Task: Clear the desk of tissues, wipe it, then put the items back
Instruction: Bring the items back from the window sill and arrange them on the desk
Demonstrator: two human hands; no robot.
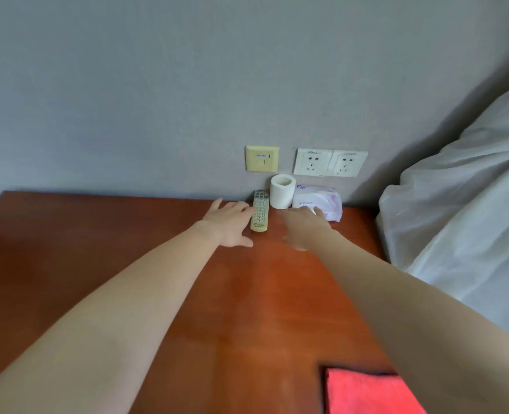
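A: Where are the hands seen?

B: Both arms are stretched forward over the brown counter (127, 264). The left hand (230, 222) is held flat and low, palm down, with its fingers (219, 202) spread. It is placed just beside the left edge of the remote control (260, 210), and some fingertips seem to touch this edge. Nothing is gripped by it.

A: And the right hand?

B: The right hand (304, 227) is blurred. Its fingers are seen straight and loosely spread, and nothing is pinched. Its fingertips (317, 211) are seen in front of the near edge of the tissue pack (322, 200). Whether the pack is really touched cannot be told.

A: Where are the tissues found?

B: The tissue pack, white with purple print, is laid at the back of the counter, against the grey wall (157, 100). The toilet paper roll (282, 195) is stood upright just left of it, between the pack and the remote control. The remote control is laid lengthwise, with its far end near the wall.

A: What else is seen?

B: Two white sockets (331, 162) and a yellowish wall plate (262, 158) are mounted above these items. A red cloth (369, 392) is laid at the near edge of the counter, below the right arm. White bedding (471, 204) is piled at the right side.
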